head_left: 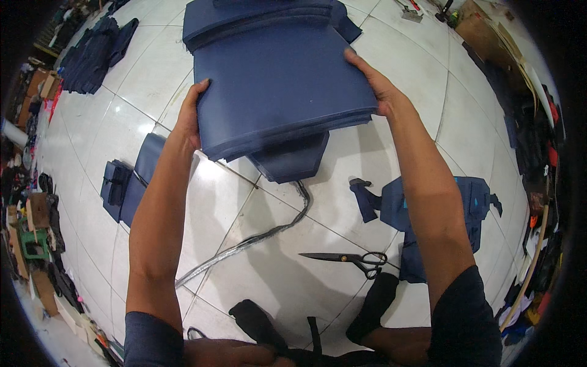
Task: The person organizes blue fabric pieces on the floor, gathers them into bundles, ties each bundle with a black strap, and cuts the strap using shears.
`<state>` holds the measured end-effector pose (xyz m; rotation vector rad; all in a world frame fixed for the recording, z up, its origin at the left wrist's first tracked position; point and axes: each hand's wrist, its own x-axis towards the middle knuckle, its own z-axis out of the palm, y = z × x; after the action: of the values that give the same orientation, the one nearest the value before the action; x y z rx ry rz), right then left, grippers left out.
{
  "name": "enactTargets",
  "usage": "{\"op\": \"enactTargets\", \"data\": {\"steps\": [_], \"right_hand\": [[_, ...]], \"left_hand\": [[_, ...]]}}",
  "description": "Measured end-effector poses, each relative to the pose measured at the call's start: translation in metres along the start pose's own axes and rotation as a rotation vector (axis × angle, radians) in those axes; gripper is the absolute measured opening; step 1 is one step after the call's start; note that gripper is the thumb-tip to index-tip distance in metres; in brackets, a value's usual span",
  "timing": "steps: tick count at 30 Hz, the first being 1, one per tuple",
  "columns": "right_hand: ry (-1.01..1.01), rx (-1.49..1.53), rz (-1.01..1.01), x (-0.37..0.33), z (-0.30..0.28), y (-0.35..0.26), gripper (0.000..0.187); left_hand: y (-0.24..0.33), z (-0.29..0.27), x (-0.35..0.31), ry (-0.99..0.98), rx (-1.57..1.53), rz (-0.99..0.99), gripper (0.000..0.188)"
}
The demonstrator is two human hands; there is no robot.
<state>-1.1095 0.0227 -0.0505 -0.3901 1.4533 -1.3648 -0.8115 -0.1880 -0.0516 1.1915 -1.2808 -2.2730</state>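
Between my two hands is a stack of navy blue sheet material panels (281, 85), its layered edges showing along the near side. My left hand (190, 116) grips the left edge, thumb on top and fingers hidden below. At the right edge my right hand (380, 87) holds on the same way. More layered navy pieces (257, 27) lie against the stack's far side. From beneath its near edge a tapered navy piece (292, 159) sticks out. Large black-handled scissors (348, 258) lie on the floor nearer to me, between my forearms.
A silver and black strip (244, 243) snakes across the tiled floor (238, 202). Navy sewn pieces lie by my right forearm (391, 205) and left forearm (114, 191). Dark folded cloth (92, 55) sits far left. Clutter lines both sides. My dark-socked feet (376, 303) are near.
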Motion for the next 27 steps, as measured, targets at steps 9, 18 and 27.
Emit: {"op": "enactTargets", "data": {"steps": [9,18,27], "right_hand": [[0.078,-0.008,-0.120,-0.054,0.039,-0.013,0.103],[0.244,0.199,0.045,-0.220,0.137,0.064,0.099],[0.077,0.164,0.167,-0.376,0.276,0.222,0.073]], "left_hand": [[0.021,0.015,-0.040,0.066,0.001,0.117,0.083],[0.043,-0.025,-0.151,0.323,0.577,0.260,0.110],[0.023,-0.124,-0.208,-0.131,1.088,-0.182,0.094]]}}
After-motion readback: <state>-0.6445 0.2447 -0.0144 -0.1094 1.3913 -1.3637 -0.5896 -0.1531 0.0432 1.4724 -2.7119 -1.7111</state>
